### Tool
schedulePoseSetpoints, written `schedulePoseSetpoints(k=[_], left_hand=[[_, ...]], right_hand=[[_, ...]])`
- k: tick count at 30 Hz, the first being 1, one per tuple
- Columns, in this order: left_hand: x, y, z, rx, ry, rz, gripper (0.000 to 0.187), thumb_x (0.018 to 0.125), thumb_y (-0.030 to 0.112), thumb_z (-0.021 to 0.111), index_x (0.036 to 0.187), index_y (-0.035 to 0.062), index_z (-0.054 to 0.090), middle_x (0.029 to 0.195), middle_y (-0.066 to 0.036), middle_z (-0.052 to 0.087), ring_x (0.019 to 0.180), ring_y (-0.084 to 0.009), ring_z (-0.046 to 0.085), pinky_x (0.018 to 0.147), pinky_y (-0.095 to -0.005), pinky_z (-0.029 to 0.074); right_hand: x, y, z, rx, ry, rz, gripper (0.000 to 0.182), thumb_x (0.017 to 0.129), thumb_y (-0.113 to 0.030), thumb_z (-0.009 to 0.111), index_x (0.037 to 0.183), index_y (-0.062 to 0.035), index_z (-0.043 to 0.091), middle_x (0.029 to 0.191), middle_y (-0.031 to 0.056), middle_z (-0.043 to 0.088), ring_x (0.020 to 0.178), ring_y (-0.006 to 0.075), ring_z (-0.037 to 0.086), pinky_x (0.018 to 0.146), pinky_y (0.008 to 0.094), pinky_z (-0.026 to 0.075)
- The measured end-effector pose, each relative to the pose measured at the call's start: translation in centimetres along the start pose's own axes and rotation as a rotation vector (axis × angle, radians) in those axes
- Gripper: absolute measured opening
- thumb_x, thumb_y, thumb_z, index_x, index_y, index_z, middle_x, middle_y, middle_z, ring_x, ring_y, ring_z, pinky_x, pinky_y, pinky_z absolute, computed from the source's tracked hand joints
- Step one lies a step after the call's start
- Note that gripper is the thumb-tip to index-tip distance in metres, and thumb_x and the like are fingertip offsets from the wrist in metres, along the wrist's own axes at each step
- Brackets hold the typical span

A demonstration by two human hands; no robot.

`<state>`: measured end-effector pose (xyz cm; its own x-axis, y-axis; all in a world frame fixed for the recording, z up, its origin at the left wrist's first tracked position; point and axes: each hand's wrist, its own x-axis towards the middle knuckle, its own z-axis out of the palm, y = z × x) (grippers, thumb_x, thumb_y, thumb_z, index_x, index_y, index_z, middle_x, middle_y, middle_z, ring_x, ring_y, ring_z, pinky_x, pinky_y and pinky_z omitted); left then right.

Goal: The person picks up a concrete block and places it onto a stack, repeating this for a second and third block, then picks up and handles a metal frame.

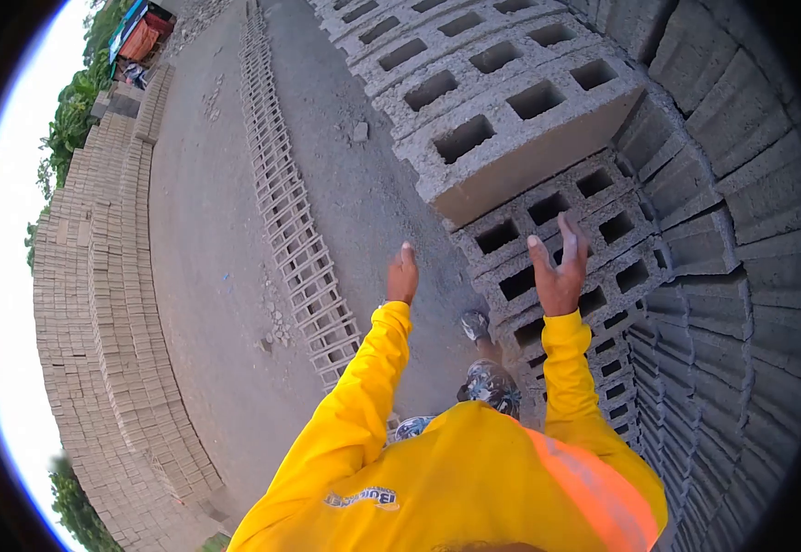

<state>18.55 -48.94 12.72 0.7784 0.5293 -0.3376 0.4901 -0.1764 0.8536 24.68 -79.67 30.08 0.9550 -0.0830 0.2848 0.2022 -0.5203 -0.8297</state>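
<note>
Yellow sleeves (345,414) lie nearest. Rough rims on the hollow concrete blocks (548,158), stacked right, could scrape bare fingers brushing them. Left hand (402,278) points away over the ground (207,276), finger spread unclear, nothing visibly held; right hand (561,281), empty, fingers parted, is above the lower blocks (523,221).

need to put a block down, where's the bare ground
Bare ground between the ladder-like row and far block wall, bar scattered rubble; another strip between that row and near blocks. Crowded: right side, with stacked blocks.
</note>
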Motion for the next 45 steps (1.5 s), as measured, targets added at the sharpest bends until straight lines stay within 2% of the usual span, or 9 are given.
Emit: schedulePoseSetpoints(k=[5, 13, 18, 22, 28, 31, 34, 37, 45], left_hand=[[-17.7, -14.9, -8.3, 0.436, -0.186, -0.370, 0.058, 0.094, 0.049, 0.048, 0.119, 0.0004, 0.066, 0.119, -0.031, 0.062, 0.119, -0.0457, 0.056, 0.103, -0.0469, 0.042], [-47.5, -40.6, -16.4, 0.188, 0.204, -0.728, 0.055, 0.094, 0.048, 0.046, 0.104, 0.0009, 0.071, 0.110, -0.026, 0.066, 0.109, -0.0446, 0.060, 0.096, -0.0494, 0.046], [-61.7, -51.8, -17.1, 0.023, 0.352, -0.960, 0.051, 0.090, 0.047, 0.053, 0.104, 0.0019, 0.072, 0.110, -0.027, 0.066, 0.110, -0.0445, 0.060, 0.097, -0.0483, 0.047], [-71.6, -62.6, -17.1, 0.019, 0.257, -1.172, 0.054, 0.087, 0.049, 0.058, 0.110, 0.0018, 0.069, 0.118, -0.027, 0.064, 0.115, -0.0421, 0.059, 0.099, -0.0454, 0.047], [-74.1, -75.9, -20.4, 0.510, 0.315, -1.027, 0.061, 0.083, 0.043, 0.070, 0.126, 0.0010, 0.059, 0.130, -0.020, 0.059, 0.120, -0.0385, 0.056, 0.103, -0.0448, 0.044], [-71.1, -82.8, -22.2, 0.813, 0.111, -0.985, 0.074, 0.087, 0.049, 0.063, 0.142, 0.0038, 0.046, 0.151, -0.017, 0.041, 0.145, -0.0365, 0.029, 0.115, -0.0515, 0.029], [-69.5, -86.8, -23.5, 0.964, -0.169, -0.960, 0.079, 0.088, 0.058, 0.059, 0.139, -0.0013, 0.049, 0.150, -0.017, 0.043, 0.146, -0.0352, 0.026, 0.117, -0.0537, 0.023], [-68.3, -89.2, -23.1, 0.982, -0.066, -0.854, 0.062, 0.083, 0.047, 0.068, 0.114, -0.0069, 0.064, 0.134, -0.025, 0.056, 0.138, -0.0396, 0.037, 0.116, -0.0557, 0.024], [-67.9, -90.8, -23.6, 0.849, -0.044, -1.030, 0.066, 0.079, 0.044, 0.070, 0.123, -0.0043, 0.062, 0.120, -0.024, 0.065, 0.119, -0.0320, 0.059, 0.122, -0.0453, 0.014]], right_hand=[[-13.5, 0.2, -3.5, -0.355, -0.199, -0.159, 0.058, 0.090, -0.033, 0.068, 0.137, -0.0040, 0.051, 0.140, 0.0184, 0.048, 0.130, 0.0369, 0.044, 0.107, 0.0503, 0.034], [-22.1, 6.6, 1.1, -0.754, -0.052, -0.512, 0.059, 0.095, -0.049, 0.057, 0.141, -0.0129, 0.049, 0.142, 0.0159, 0.048, 0.140, 0.0417, 0.032, 0.112, 0.0542, 0.027], [-19.4, 9.5, 1.6, -0.917, -0.016, -0.534, 0.068, 0.092, -0.062, 0.050, 0.130, -0.0059, 0.063, 0.114, 0.0226, 0.063, 0.112, 0.0386, 0.057, 0.097, 0.0503, 0.043], [-16.2, 10.2, 0.8, -1.017, -0.148, -0.571, 0.078, 0.091, -0.065, 0.049, 0.132, 0.0005, 0.059, 0.123, 0.0277, 0.062, 0.111, 0.0422, 0.059, 0.097, 0.0466, 0.044], [-15.6, 10.4, 0.7, -0.790, -0.377, -0.468, 0.077, 0.093, -0.058, 0.049, 0.137, 0.0044, 0.052, 0.134, 0.0270, 0.055, 0.122, 0.0385, 0.054, 0.104, 0.0411, 0.041], [-12.4, 12.3, 0.5, -0.708, -0.451, -0.302, 0.079, 0.094, -0.059, 0.047, 0.138, 0.0060, 0.050, 0.135, 0.0225, 0.055, 0.124, 0.0319, 0.053, 0.104, 0.0369, 0.040], [-13.1, 11.3, 0.2, -0.774, -0.328, -0.135, 0.079, 0.092, -0.062, 0.048, 0.146, -0.0047, 0.043, 0.140, 0.0178, 0.051, 0.124, 0.0333, 0.050, 0.087, 0.0444, 0.050], [-12.3, 11.6, -0.3, -0.846, -0.272, -0.215, 0.080, 0.090, -0.066, 0.046, 0.148, -0.0119, 0.041, 0.144, 0.0142, 0.046, 0.125, 0.0323, 0.049, 0.077, 0.0434, 0.052], [-18.0, 9.4, 2.1, -0.789, -0.256, -0.210, 0.075, 0.093, -0.057, 0.047, 0.146, -0.0045, 0.043, 0.140, 0.0169, 0.051, 0.124, 0.0316, 0.051, 0.083, 0.0404, 0.051]])
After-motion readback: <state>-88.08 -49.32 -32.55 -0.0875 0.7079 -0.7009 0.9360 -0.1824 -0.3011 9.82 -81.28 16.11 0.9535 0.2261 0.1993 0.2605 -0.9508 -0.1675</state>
